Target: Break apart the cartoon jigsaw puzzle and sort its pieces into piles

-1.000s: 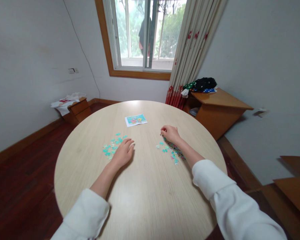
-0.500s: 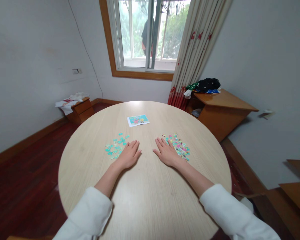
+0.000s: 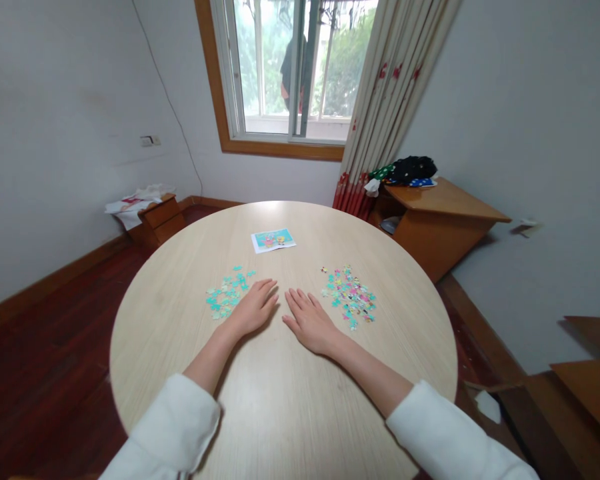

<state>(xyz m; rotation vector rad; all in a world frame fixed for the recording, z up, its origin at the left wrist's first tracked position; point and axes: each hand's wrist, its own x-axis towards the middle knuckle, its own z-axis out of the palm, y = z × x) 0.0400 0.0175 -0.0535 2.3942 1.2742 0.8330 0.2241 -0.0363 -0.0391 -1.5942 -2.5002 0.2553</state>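
On the round wooden table (image 3: pixel 290 413), my left hand (image 3: pixel 251 308) rests with fingers extended and holds nothing. Just left of it lies a loose group of turquoise jigsaw pieces (image 3: pixel 225 295), partly touching or covered by the hand's edge. My right hand (image 3: pixel 311 321) lies flat near the middle of the table, fingers stretched out and nothing in it. To its right, apart from it, is a mixed pile of jigsaw pieces (image 3: pixel 354 297) in turquoise, pink, yellow and dark colours. Beyond both hands sits a printed picture sheet (image 3: pixel 274 241) with a turquoise background and cartoon figures.
A wooden cabinet (image 3: pixel 443 227) with dark and spotted cloths (image 3: pixel 413 171) on top stands behind the table at right. At back left is a small drawer unit (image 3: pixel 161 219) with papers. A window (image 3: pixel 290 73) and curtain (image 3: pixel 377 100) are behind.
My right hand has slid left, away from the mixed pile, uncovering more of its pieces. My left hand has stayed nearly in place. The whole view has shifted slightly.
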